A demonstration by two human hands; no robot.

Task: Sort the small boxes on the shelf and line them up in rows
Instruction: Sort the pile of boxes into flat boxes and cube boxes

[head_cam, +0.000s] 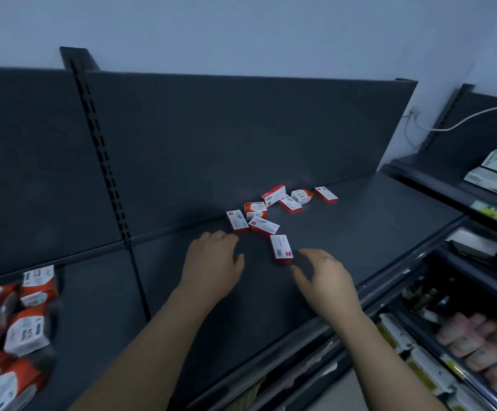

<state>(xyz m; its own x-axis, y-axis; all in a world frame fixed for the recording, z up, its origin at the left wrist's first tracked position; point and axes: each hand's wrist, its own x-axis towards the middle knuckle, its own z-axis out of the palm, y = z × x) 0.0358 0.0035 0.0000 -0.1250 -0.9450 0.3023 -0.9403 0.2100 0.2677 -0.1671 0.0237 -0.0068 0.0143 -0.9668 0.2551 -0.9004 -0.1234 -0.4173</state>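
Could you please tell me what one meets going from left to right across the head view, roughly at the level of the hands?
red-and-white packs → slotted upright → left hand → lone small box → right hand → pinkish packets on the lower shelf. The scattered boxes behind are left out.

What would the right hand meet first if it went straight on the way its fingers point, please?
Probably the lone box lying apart from the pile, just ahead of the right hand; whether the hand touches it yet is unclear.
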